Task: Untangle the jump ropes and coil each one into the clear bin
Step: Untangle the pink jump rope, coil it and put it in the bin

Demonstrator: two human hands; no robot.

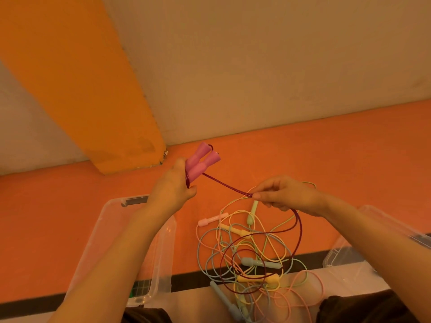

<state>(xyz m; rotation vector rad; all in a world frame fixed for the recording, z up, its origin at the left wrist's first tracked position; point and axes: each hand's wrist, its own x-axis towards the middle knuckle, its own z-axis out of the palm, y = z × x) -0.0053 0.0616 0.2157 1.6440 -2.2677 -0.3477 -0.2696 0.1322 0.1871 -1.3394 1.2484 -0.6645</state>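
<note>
My left hand point(173, 185) grips two pink handles point(200, 164) of a dark red jump rope point(296, 231), held upright above the orange floor. From the handles the rope runs taut to my right hand point(283, 194), which pinches the cord between thumb and fingers. Below that hand the dark red cord hangs in loose loops over a tangled pile of ropes point(254, 259) in yellow, green, blue and light pink, with several pastel handles among them. The clear bin point(161, 259) sits on the floor under my left forearm; nothing shows inside it.
A second clear container or lid point(342, 255) lies at the right under my right forearm. A wall with an orange pillar point(93, 89) rises at the back. A dark strip point(186, 279) and pale flooring lie near my knees.
</note>
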